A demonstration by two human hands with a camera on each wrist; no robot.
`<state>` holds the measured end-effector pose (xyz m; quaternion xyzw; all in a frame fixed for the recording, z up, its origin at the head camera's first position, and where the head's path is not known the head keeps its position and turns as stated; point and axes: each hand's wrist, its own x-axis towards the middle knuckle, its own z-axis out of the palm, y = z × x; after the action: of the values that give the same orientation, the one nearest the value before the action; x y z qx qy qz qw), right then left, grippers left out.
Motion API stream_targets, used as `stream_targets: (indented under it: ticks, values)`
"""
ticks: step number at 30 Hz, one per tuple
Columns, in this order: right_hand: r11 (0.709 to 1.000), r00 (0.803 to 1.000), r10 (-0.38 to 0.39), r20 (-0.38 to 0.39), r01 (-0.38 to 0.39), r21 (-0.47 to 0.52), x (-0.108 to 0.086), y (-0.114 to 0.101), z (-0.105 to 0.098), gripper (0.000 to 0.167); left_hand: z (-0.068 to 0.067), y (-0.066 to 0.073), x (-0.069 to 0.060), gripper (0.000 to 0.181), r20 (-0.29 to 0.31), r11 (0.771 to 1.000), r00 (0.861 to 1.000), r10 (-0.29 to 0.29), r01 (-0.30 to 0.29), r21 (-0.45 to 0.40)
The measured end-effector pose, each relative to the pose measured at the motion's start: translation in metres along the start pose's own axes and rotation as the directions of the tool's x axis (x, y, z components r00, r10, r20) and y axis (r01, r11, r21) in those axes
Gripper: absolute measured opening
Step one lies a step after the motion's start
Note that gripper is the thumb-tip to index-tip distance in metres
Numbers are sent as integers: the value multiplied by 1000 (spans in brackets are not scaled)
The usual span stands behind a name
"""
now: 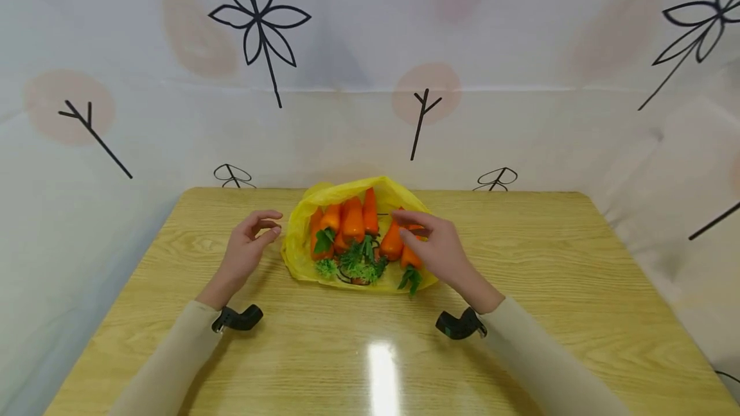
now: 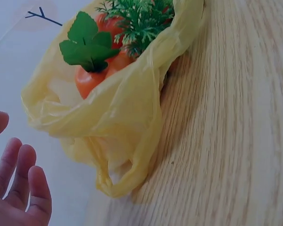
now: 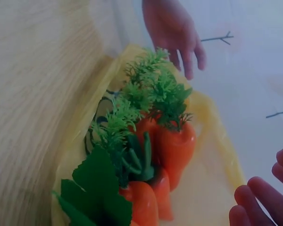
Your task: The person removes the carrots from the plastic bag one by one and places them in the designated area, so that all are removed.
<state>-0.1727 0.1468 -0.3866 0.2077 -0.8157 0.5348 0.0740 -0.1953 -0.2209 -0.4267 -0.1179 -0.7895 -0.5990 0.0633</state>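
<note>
Right hand point(image 1: 437, 244) is closer tbh, over the carrots point(image 1: 352, 218), left hand point(image 1: 245, 248) just left of the yellow bag point(image 1: 297, 246), both loose-fingered, empty.

Yellow bag point(image 1: 297, 246); orange vegetables point(image 1: 352, 218); green leaves point(image 2: 85, 44)

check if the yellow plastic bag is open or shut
Open: the yellow plastic bag gapes, showing orange carrots with green tops inside.

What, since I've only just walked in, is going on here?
A person has both hands around an open yellow bag of carrots on a wooden table. The right hand is over the bag's right side, near the carrots; the left hand is beside its left edge. Neither appears to hold anything.
</note>
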Motion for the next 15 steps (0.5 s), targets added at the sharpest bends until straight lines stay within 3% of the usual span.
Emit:
stream_targets:
  ticks: [10, 15]
  values:
    - [998, 994, 54, 96, -52, -23, 22, 1, 15, 33, 2, -14, 4, 29, 116, 993, 987, -111, 116, -36]
    - [995, 985, 100, 140, -98, -19, 32, 4, 21, 34, 5, -15, 4, 30, 148, 995, 984, -95, 96, -1]
